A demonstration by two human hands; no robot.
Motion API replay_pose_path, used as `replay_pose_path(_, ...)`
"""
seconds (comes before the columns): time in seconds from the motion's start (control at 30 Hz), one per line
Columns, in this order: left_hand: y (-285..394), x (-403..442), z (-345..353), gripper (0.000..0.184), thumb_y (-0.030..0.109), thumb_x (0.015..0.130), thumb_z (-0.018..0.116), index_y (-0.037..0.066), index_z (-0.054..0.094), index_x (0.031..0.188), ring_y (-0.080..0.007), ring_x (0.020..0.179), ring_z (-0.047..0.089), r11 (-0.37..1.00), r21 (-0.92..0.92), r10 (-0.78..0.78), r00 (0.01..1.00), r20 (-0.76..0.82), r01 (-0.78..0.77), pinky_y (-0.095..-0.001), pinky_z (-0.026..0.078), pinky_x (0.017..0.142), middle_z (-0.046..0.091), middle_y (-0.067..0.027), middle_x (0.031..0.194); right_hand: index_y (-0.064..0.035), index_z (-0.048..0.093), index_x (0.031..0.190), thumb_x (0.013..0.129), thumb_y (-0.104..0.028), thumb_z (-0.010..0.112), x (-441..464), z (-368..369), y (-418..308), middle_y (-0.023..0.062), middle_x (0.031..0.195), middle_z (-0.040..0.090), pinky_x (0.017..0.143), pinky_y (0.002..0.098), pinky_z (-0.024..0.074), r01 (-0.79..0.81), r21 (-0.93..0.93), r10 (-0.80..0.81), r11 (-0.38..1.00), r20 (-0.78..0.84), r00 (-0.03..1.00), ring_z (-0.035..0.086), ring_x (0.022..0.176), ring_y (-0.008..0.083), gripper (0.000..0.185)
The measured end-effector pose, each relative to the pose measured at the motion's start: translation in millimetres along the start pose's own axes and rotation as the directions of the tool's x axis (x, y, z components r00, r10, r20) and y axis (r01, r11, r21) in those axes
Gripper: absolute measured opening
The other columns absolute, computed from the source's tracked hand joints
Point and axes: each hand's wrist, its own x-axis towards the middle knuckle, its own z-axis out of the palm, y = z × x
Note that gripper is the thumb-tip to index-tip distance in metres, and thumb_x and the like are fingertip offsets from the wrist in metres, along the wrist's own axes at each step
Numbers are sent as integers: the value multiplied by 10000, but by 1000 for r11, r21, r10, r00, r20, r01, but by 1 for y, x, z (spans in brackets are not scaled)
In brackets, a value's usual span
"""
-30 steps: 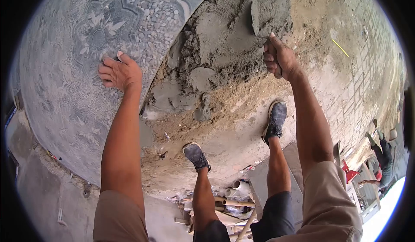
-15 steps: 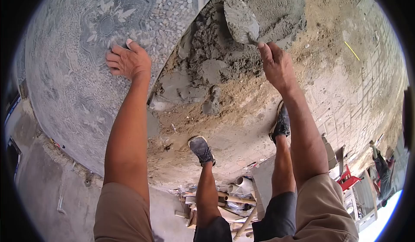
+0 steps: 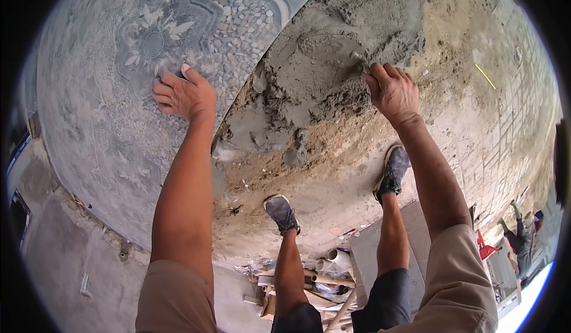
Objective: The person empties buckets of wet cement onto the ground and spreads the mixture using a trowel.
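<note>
My left hand (image 3: 184, 93) rests on the patterned grey floor tiles (image 3: 119, 131), its thumb apart and fingers bent, holding nothing. The tiles carry pebble and flower designs. My right hand (image 3: 394, 94) is closed round the handle of a trowel (image 3: 364, 67). Its blade is down in the wet grey mortar (image 3: 333, 47), and most of it cannot be made out against the mortar. The mortar lies beside the tile edge, smooth in the middle and lumpy toward the near side.
Sandy ground (image 3: 333, 137) lies between the mortar and my shoes (image 3: 279, 213). Tubes and scraps (image 3: 333, 267) are piled behind my feet. A yellow strip (image 3: 485, 77) lies at the right. Another person (image 3: 522, 238) and a red plastic object (image 3: 485, 247) are farther right.
The trowel blade, earlier raised and plainly visible over the mortar, is now down in it. The mortar's middle looks smoother and more spread. My left hand stays on the tiles.
</note>
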Motion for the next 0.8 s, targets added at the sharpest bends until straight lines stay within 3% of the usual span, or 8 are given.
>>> replay_pose_path(0.2, 2, 0, 1, 630, 523, 990, 440, 97, 380, 1449, -352, 1280, 318, 1000, -8, 6, 997, -72, -7, -539, 254, 1025, 367, -155, 1381, -154, 607, 916, 995, -437, 576, 28, -4, 24, 80, 851, 670, 684, 501, 539, -132, 98, 142, 986, -94, 985, 695, 812, 359, 295)
replay_pose_path(0.3, 3, -2, -2, 622, 514, 998, 416, 76, 376, 1437, -361, 1323, 308, 1000, -26, -3, 1000, -25, 3, -557, 234, 1061, 358, -173, 1403, -140, 609, 935, 1014, -497, 525, 57, -11, 34, 120, 926, 729, 684, 520, 538, -335, 104, 340, 936, -25, 940, 704, 825, 403, 375)
replay_pose_path(0.6, 5, -2, -5, 616, 498, 1004, 413, 86, 353, 1459, -349, 1343, 283, 999, -22, -24, 999, 35, 25, -555, 236, 1064, 324, -162, 1441, -119, 612, 984, 1035, -547, 457, 82, -5, 55, 184, 844, 718, 717, 525, 536, -418, 109, 417, 902, 26, 908, 692, 812, 448, 458)
replay_pose_path(0.67, 6, 0, -7, 623, 502, 999, 419, 83, 350, 1455, -348, 1344, 283, 999, -25, -38, 999, 39, 39, -561, 234, 1060, 324, -161, 1443, -89, 612, 1032, 1038, -542, 456, 100, -4, 64, 215, 868, 714, 713, 521, 538, -408, 216, 424, 887, -29, 905, 678, 817, 479, 480)
replay_pose_path(0.7, 10, 3, -7, 623, 502, 999, 419, 83, 350, 1455, -348, 1344, 283, 998, -35, -43, 998, 36, 44, -561, 234, 1060, 324, -161, 1443, -9, 590, 964, 1045, -533, 461, 107, -8, 59, 146, 805, 700, 549, 451, 515, -274, 335, 350, 901, -192, 917, 665, 604, 347, 545)
replay_pose_path(0.73, 11, 3, -7, 618, 502, 998, 421, 79, 354, 1443, -349, 1340, 284, 998, -41, -37, 999, 24, 38, -564, 233, 1055, 328, -162, 1433, -9, 590, 964, 1045, -533, 461, 110, -18, 60, 146, 805, 700, 549, 451, 515, -269, 331, 344, 905, -193, 919, 665, 604, 347, 545)
replay_pose_path(0.77, 7, 1, -8, 612, 501, 997, 423, 75, 357, 1431, -351, 1336, 285, 999, -39, -29, 999, 19, 30, -566, 233, 1051, 331, -162, 1424, -19, 581, 965, 1046, -540, 455, 111, -30, 64, 85, 740, 638, 489, 390, 476, -467, 616, 463, 634, 181, 868, 609, 553, 248, 542)
replay_pose_path(0.8, 3, -2, -6, 612, 501, 997, 423, 75, 357, 1431, -351, 1336, 285, 999, -32, -30, 999, 29, 31, -566, 233, 1051, 331, -162, 1424, -28, 572, 965, 1048, -546, 449, 107, -43, 55, 24, 675, 576, 429, 329, 437, -669, 702, 402, 245, 554, 729, 552, 502, 150, 539)
